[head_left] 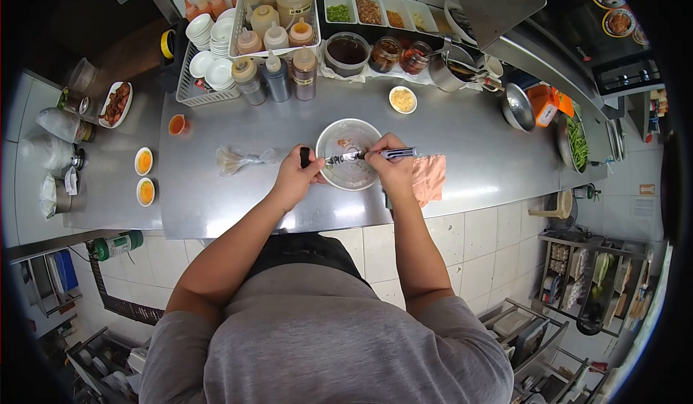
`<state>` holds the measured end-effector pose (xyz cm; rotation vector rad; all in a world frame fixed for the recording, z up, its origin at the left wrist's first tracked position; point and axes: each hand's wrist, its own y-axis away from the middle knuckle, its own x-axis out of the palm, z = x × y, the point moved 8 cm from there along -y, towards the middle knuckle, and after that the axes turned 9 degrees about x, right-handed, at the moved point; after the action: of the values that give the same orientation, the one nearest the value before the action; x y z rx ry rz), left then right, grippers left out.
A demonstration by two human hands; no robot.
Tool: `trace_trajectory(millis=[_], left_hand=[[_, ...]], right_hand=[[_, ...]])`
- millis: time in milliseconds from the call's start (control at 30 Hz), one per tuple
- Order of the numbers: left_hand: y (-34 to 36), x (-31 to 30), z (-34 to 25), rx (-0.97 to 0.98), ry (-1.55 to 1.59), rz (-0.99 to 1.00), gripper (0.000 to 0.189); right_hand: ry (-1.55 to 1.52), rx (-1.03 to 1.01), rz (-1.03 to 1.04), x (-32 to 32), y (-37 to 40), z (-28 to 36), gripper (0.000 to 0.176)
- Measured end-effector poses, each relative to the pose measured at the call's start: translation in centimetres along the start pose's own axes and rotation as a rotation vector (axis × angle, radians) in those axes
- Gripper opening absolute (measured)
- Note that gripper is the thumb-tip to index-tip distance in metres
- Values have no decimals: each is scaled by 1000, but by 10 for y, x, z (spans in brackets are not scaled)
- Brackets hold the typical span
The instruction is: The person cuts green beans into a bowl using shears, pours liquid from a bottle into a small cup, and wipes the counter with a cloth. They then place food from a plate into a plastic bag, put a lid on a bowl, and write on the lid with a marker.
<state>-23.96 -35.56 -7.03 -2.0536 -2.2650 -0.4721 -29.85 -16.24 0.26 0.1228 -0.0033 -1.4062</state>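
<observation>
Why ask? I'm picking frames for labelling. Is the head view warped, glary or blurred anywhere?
Head view: heavy fisheye, the steel counter bows and the corners go black; mild glare beside the clear bowl; the left hand and right hand, gripping a utensil over it, are sharp; shelving at the right rim smears.

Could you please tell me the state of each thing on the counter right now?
bowl: upright, nearly empty
utensil: held across the bowl
left hand: shut on the utensil
right hand: shut on the utensil
pink cloth: crumpled on counter
squeeze bottles: upright, capped
</observation>
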Motion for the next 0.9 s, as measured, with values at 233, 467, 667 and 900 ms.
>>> trace_trajectory(millis=[233,467,667,900], left_hand=[[3,2,-6,-16,8,-8,18],[2,0,0,-44,-50,30,17],[1,-1,0,-7,-18,-9,19],[1,1,-1,-34,-30,33,18]], right_hand=[[-19,30,-39,0,0,-2,11],[-29,-28,-19,-1,4,3,11],[-92,63,-106,-13,1,-2,10],[-82,20,-98,-13,0,5,11]])
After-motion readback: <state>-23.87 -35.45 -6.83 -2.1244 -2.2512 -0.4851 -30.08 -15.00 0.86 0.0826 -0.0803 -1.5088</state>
